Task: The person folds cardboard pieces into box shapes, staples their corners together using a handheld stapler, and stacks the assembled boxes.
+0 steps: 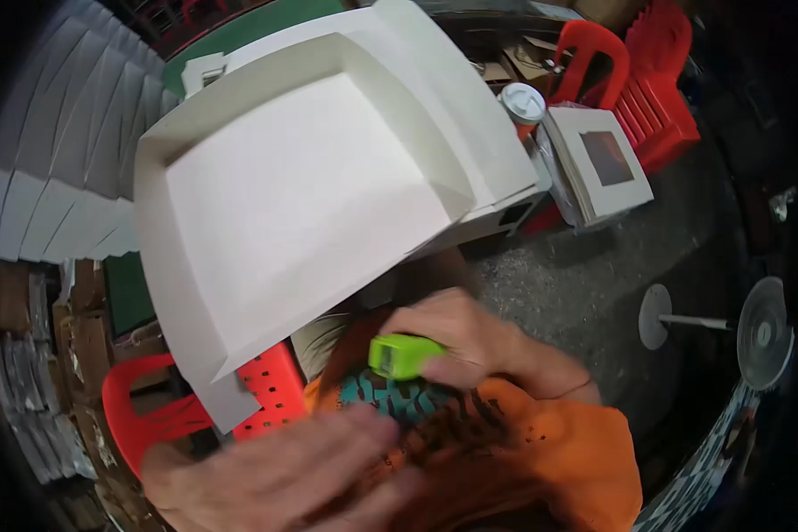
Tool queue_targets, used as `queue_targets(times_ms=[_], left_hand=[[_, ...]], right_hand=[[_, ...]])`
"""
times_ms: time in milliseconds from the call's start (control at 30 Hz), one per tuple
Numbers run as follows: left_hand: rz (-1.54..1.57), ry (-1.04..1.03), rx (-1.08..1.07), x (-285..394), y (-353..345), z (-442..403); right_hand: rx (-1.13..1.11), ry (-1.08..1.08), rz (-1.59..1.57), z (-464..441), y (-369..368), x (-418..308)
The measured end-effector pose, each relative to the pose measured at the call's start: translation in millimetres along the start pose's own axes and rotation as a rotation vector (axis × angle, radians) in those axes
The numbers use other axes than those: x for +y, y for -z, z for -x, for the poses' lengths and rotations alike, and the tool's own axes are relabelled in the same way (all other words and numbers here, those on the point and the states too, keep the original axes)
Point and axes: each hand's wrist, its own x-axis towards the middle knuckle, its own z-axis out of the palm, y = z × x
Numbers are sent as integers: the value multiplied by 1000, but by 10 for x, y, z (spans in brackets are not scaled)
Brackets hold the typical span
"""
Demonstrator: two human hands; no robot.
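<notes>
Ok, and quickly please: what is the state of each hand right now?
Left hand: motion-blurred, fingers look extended and open; no held object visible.
Right hand: closed around a compact, bright green, stapler-like tool.

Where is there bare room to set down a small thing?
Free: the inside of the open white box, within its walls; the grey ground between the windowed box and the right hand. Crowded: the picture's left, with stacked white cardboard, and the cup beside the windowed box.
</notes>
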Motion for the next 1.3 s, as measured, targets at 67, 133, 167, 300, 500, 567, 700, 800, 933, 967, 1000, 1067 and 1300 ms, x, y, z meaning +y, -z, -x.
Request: queue_targets(times_ms=[67, 133, 167, 300, 500, 567, 700, 800, 933, 967, 1000, 1067, 1300], left_hand=[[134, -92, 42, -96, -578, -35], [236, 120, 29, -209, -1021, -203], [290, 225, 14, -299, -1227, -264], [381, 209, -94, -725, -1833, -304], [624, 406, -94, -871, -2211, -169], [709, 529, -7, -945, -2314, -89], [869, 706, 293, -1302, -2975, 280], [836, 782, 340, -1397, -3263, 399], [1061, 851, 564, -1250, -3362, 415], [1122, 887, 584, -1255, -3393, 473], [1183, 922, 606, -1275, -3428, 538], [1211, 977, 604, -1307, -3494, 672], [1078, 973, 432, -1250, -3329, 481]], right_hand=[[-162, -253, 30, 105, -214, 209], [-208, -203, 28, 195, -427, 489], [-89, -28, 4, 343, -635, 670], [-429, -428, -121, 304, -377, 703], [-343, -476, -235, 871, 414, 795], [-303, -736, 52, 1039, 934, 846], [487, -884, 545, 1381, 1723, 1899], [721, -758, 910, 1526, 2106, 2903], [730, -718, 1055, 1491, 2200, 3437], [689, -722, 1077, 1509, 2196, 3518], [648, -726, 1098, 1525, 2180, 3564], [641, -715, 1137, 1542, 2170, 3664], [591, -756, 1387, 1682, 2330, 3856]])
